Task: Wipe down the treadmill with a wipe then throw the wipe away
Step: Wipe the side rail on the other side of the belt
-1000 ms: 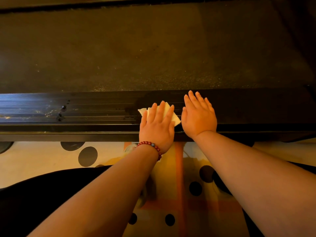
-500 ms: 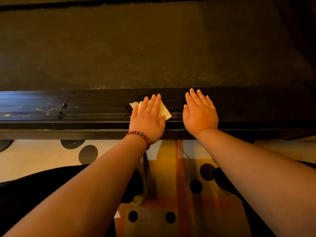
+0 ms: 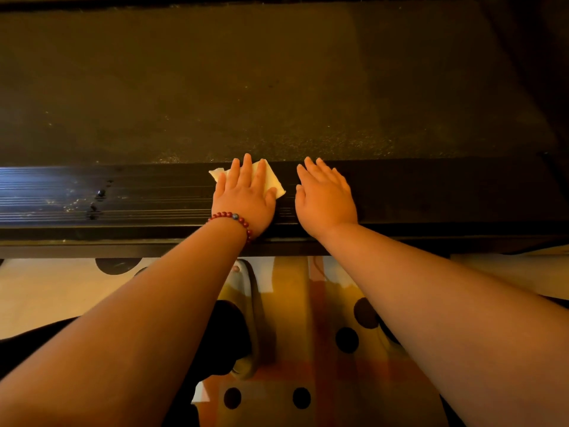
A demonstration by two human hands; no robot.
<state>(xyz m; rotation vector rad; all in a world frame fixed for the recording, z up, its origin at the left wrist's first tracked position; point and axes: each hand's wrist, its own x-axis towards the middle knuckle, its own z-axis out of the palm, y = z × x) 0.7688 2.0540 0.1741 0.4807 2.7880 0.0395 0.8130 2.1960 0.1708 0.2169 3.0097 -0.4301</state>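
The wipe [image 3: 272,180], pale and folded, lies flat on the treadmill's ribbed side rail [image 3: 138,198]. It is pinned under the left hand [image 3: 244,195], whose fingers are spread straight across it, pressing rather than gripping. The wipe's far corner reaches the rail's far edge, where the dark, speckled belt [image 3: 277,87] begins, and the middle fingertip just crosses that line. The right hand [image 3: 324,200] rests flat on the rail just beside it, fingers straight, holding nothing. A red bead bracelet [image 3: 234,217] circles the left wrist. Below the rail's near edge, a patterned rug [image 3: 311,359] with dark dots shows in warm, dim light.

Compared with half a second ago, the left hand and wipe sit farther up the rail toward the belt, and the gap between the two hands is narrower.

To the left the rail runs on, with pale specks and a few dark spots [image 3: 99,194] on its ribs. To the right it runs on, dark, toward the frame's edge.
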